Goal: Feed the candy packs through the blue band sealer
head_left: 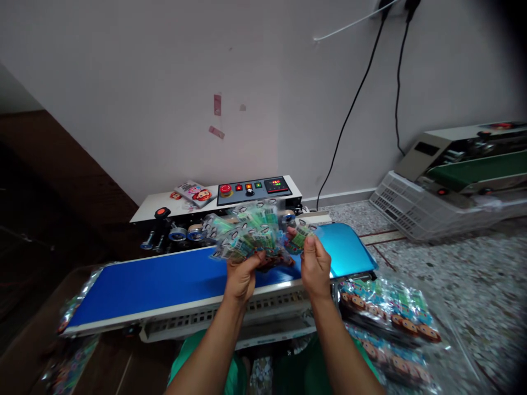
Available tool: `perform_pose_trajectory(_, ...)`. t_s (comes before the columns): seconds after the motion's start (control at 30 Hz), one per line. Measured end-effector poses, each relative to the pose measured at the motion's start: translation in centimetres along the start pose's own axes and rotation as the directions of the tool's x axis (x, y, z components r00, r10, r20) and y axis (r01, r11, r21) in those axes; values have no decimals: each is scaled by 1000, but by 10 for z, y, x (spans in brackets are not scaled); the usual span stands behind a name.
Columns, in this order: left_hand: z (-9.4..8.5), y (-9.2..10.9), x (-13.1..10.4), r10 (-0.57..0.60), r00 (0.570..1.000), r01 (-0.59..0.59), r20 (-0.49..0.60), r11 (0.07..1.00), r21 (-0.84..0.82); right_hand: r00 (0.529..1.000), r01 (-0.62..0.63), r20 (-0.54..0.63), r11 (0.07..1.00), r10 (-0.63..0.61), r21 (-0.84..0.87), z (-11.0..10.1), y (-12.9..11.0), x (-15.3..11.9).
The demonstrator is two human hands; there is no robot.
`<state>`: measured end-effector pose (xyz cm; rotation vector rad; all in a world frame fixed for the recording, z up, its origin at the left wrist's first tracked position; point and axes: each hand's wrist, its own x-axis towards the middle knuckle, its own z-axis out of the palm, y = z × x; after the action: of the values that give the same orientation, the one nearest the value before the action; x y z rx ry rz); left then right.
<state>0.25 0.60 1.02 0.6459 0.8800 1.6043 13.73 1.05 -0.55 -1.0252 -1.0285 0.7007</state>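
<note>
My left hand [242, 276] is closed round a fanned bunch of small printed plastic packets [253, 233], green and clear with barcodes. To its right, my right hand [316, 263] pinches a single printed packet [302, 236] of the same look between thumb and fingers. Both hands are above the blue conveyor belt [164, 280] of a band sealing machine. Behind the packets lies its control panel [255, 190], with a red stop button, lit switches and a red and green display. The bunch hides part of the machine's rollers.
Clear bags of printed packets [391, 312] lie at the lower right. A cardboard box [111, 365] stands below the belt's left end. A second sealing machine [473, 164] rests on a white plastic crate [405, 211] at the right. A black cable [354, 109] runs down the wall.
</note>
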Motion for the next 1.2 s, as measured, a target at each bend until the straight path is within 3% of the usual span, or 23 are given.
perform_pose_trajectory(0.1,-4,3,3,-4,1000,4,0,1000,-16,999,9,39,996,-6,-83,-6,5,1)
perform_pose_trajectory(0.33,-9,6,4,-41,999,41,-9,999,-24,999,-37,-20,990,35,-135,-24,23,10)
perform_pose_trajectory(0.6,-10,6,3,-55,998,56,21,998,-23,999,33,3,984,-33,-173,-29,13,13)
perform_pose_trajectory(0.77,-12,8,4,-60,996,61,59,998,-17,992,-69,-126,939,28,-336,-52,17,40)
perform_pose_trajectory(0.87,-14,9,5,-70,995,70,67,998,2,987,-137,-142,847,74,-514,-67,28,62)
perform_pose_trajectory(0.97,-16,11,5,-36,998,35,50,999,16,990,-143,-106,657,95,-740,-70,36,78)
perform_pose_trajectory(1.1,-15,13,4,-49,996,47,69,998,31,985,-140,-83,417,152,-898,-58,40,88)
perform_pose_trajectory(1.2,-15,15,4,-61,995,60,84,998,21,978,-145,-84,339,189,-930,-44,46,90)
